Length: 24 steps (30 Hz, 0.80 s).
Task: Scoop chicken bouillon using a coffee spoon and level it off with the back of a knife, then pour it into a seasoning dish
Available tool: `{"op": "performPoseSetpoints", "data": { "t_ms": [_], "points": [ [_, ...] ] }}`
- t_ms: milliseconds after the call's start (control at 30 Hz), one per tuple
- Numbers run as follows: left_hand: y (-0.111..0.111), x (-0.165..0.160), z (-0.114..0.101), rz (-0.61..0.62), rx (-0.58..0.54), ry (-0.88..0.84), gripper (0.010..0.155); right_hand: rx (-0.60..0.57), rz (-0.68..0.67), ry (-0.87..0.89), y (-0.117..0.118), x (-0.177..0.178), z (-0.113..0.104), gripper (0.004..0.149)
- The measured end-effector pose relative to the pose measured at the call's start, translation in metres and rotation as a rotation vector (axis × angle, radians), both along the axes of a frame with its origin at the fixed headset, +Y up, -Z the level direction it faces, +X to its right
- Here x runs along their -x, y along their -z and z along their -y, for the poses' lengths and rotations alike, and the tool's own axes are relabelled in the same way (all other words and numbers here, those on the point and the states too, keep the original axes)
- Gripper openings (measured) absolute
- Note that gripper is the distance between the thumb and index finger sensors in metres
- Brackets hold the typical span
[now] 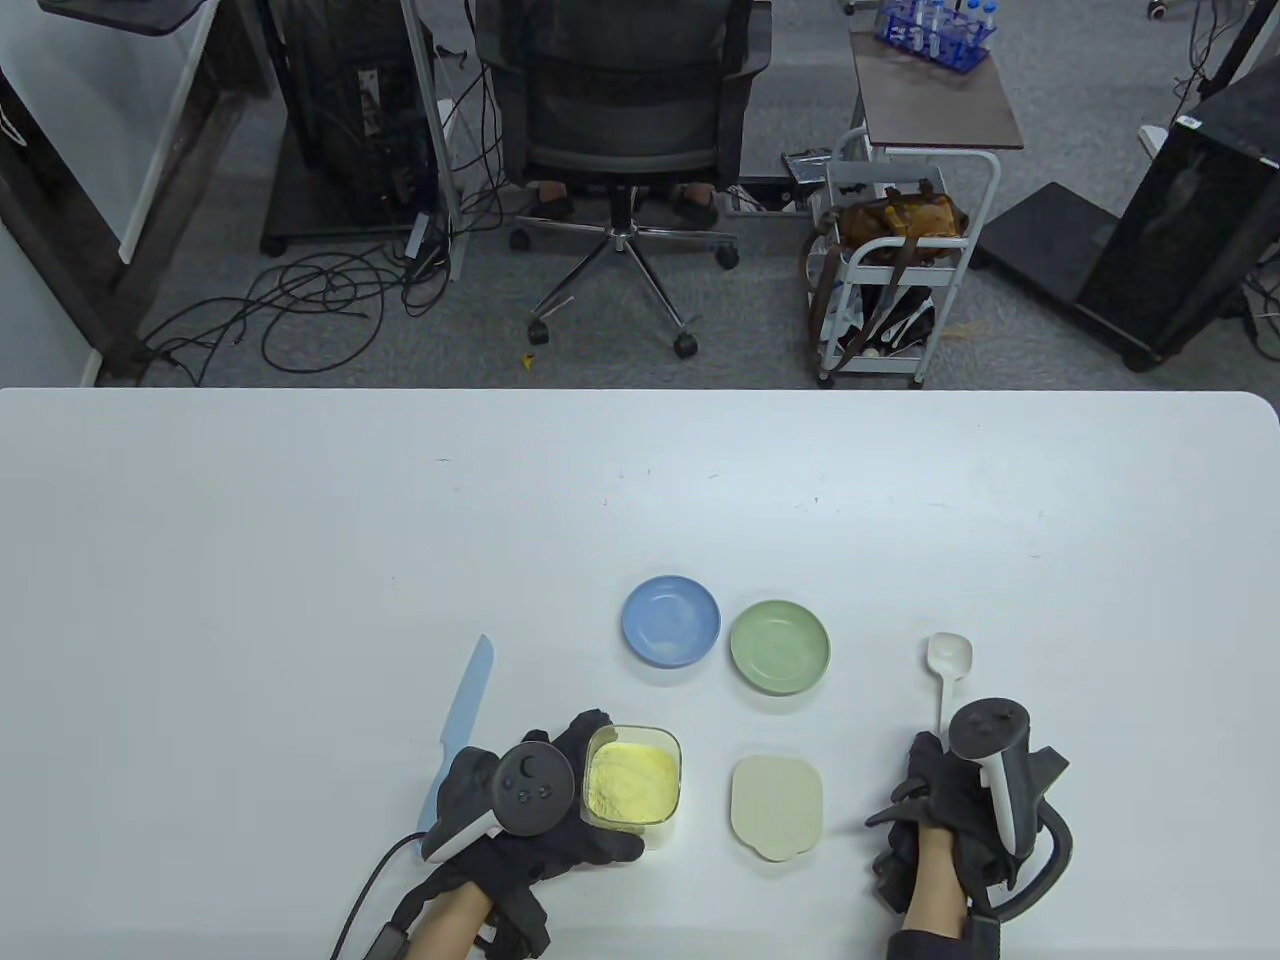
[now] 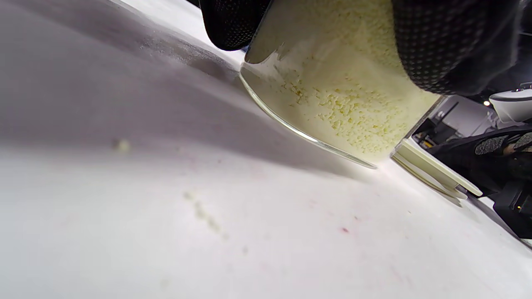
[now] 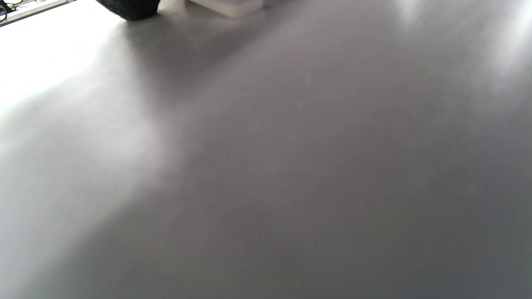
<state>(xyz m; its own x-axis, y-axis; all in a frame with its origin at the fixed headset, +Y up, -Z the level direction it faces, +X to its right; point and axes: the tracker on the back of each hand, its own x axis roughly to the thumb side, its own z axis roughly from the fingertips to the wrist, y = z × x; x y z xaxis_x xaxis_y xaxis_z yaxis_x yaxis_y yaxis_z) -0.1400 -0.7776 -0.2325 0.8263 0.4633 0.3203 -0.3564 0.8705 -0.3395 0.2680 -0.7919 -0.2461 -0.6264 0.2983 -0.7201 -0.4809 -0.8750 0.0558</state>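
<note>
Spoon (image 1: 946, 668) light, stiff; I take handle. Left hand (image 1: 530, 810) grips bouillon tub (image 1: 632, 773); right hand (image 1: 960, 810) fingers' state unclear.

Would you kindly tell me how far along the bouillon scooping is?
Done: the cream lid lies off the clear container of yellow bouillon. In hand: the left hand holds that container; the right hand is at the white spoon's handle. Left: scooping, levelling with the blue knife, pouring into a dish.

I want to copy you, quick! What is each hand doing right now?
Left hand: grips the open bouillon container.
Right hand: over the spoon handle; grip cannot be told.
</note>
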Motion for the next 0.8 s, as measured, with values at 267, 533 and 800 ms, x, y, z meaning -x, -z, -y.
{"op": "performPoseSetpoints", "data": {
  "t_ms": [267,533,800],
  "points": [
    [0.0002,0.0002,0.0003,0.001,0.002,0.001,0.122,0.000,-0.003,0.003,0.0014,0.0003,0.0000,0.044],
    [0.0002,0.0004,0.0004,0.002,0.005,0.002,0.122,-0.011,-0.006,0.010,0.0016,0.0001,0.0003,0.039],
    [0.0003,0.0005,0.0006,0.003,0.006,0.003,0.122,-0.203,0.003,0.044,-0.0032,0.0006,-0.0073,0.037]
  ]
}}
